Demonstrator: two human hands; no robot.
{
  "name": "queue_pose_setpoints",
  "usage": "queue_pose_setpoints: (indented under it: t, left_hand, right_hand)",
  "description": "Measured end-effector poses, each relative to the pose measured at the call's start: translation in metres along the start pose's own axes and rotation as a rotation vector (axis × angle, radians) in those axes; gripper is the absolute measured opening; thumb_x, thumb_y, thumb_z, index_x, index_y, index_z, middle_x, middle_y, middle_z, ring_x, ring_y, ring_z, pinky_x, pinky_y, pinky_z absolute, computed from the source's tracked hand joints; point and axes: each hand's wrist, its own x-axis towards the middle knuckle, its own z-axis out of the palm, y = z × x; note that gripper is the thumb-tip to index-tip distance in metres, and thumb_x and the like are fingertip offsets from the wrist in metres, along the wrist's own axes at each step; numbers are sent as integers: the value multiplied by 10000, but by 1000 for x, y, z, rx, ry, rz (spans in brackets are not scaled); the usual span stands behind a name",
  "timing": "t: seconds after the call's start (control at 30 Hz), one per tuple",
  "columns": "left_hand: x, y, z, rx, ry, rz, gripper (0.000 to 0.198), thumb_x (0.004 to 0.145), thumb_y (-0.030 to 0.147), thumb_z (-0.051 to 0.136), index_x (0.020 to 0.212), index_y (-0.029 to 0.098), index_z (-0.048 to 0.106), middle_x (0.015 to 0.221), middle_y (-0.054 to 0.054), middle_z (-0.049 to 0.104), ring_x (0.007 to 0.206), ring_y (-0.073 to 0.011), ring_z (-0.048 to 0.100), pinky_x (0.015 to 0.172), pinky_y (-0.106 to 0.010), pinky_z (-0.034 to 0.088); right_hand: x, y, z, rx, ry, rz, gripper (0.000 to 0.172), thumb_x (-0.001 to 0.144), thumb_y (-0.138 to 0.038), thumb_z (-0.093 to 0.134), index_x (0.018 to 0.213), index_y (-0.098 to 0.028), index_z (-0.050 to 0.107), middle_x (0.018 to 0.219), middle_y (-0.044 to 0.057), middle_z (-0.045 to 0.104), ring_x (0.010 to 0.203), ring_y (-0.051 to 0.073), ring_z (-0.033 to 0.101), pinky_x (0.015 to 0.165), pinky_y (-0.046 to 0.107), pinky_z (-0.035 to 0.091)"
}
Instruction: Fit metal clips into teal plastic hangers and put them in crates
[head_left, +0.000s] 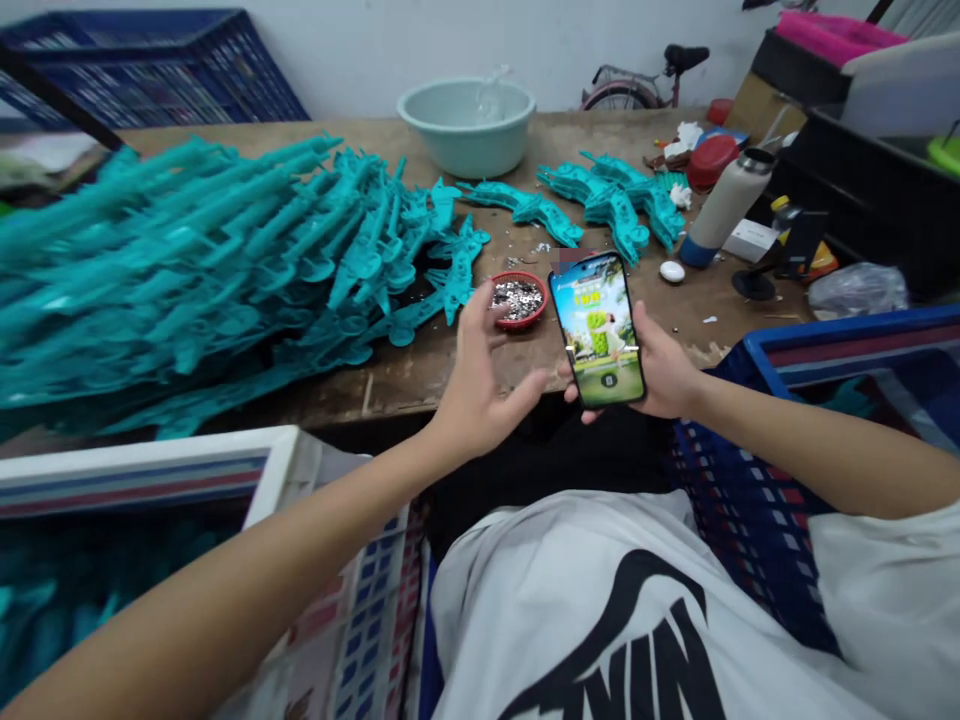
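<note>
My right hand (pixel 664 375) grips a lit smartphone (pixel 598 328), held upright above the wooden table's (pixel 420 365) front edge. My left hand (pixel 480 385) hovers just left of the phone with its fingers apart and nothing in it, close over a small red dish (pixel 518 299) of shiny metal bits. A big heap of teal plastic parts (pixel 210 270) covers the table's left half. A smaller heap of the same teal parts (pixel 600 200) lies at the back right.
A pale green basin (pixel 466 125) stands at the back centre. A white bottle with a blue base (pixel 724 205), a red lid (pixel 711 160) and small clutter lie at the right. Blue crates (pixel 847 345) flank me, with a woven sack (pixel 150 470) at the left.
</note>
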Motion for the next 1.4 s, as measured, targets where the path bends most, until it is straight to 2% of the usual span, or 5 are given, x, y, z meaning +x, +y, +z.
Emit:
queue_pose_setpoints:
  t: [0.17, 0.37, 0.93, 1.17, 1.4]
  left_hand:
    - [71, 17, 28, -424, 100, -276, 714, 1031, 783, 910, 1508, 253, 878, 1590, -168, 881, 1479, -401, 851, 1223, -492, 728]
    - [84, 55, 47, -601, 247, -471, 421, 764, 581, 1055, 1006, 246, 976, 962, -47, 920, 874, -247, 845, 792, -342, 704]
    - [71, 9, -13, -261, 80, -371, 749, 1053, 886, 643, 1427, 284, 886, 1427, -124, 942, 1269, -358, 899, 926, -421, 734]
    - [16, -50, -99, 704, -353, -260, 703, 1125, 864, 494, 1168, 310, 923, 1207, -118, 962, 1256, -420, 874, 1082, -568, 686]
    - [19, -55, -85, 830, -627, -217, 694, 1243, 644, 356, 1383, 319, 953, 1362, -125, 963, 1328, -415, 869, 1068, -569, 680]
  right_hand:
    - [-4, 20, 25, -31, -111, 75, 990, 1281, -981, 256, 1452, -204, 845, 1225, 170, 933, 1028, 314, 943, 765, 434, 822]
    - [-7, 24, 25, -20, -50, 55, 922, 1316, -906, 291, 1467, -187, 848, 1075, 155, 919, 914, 302, 925, 720, 421, 813]
    - [-7, 8, 27, 76, -52, 25, 925, 1308, -922, 271, 1493, -196, 813, 1265, 185, 932, 1012, 311, 945, 738, 415, 823]
    - [-5, -5, 17, 85, 61, -36, 900, 1313, -912, 301, 1487, -188, 807, 1160, 162, 936, 1016, 326, 946, 805, 448, 824]
    - [-6, -13, 20, -57, 182, -33, 1028, 1331, -849, 78, 1582, -175, 812, 1290, 176, 938, 1204, 362, 949, 906, 492, 803]
